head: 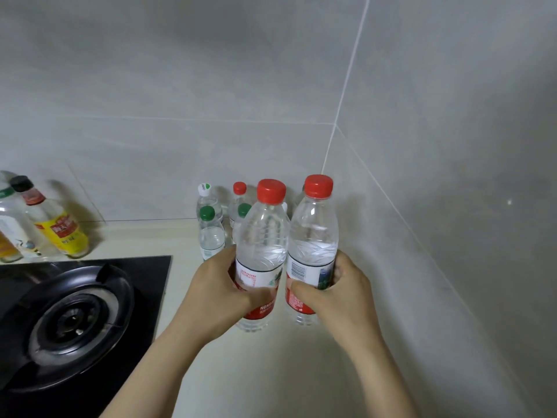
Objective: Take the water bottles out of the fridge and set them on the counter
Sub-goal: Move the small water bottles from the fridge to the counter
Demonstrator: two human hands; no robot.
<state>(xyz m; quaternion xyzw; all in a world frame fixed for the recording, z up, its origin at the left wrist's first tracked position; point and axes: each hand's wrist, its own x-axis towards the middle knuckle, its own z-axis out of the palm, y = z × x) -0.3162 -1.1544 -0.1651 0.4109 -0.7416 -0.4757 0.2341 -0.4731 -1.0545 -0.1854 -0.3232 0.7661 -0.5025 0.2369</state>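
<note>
Head view: tiled wall (437, 221) close right of hands, stove (144, 282) edge left, table (271, 372) open nearer. Left hand (217, 286) gripped left bottle (262, 236); right hand (346, 286) gripped right bottle (313, 233), upright, almost touching; smaller bottles (211, 236) just beyond.

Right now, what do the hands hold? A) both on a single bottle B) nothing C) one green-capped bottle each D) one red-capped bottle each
D: the left hand holds the left red-capped bottle and the right hand holds the right red-capped bottle, both upright.
</note>
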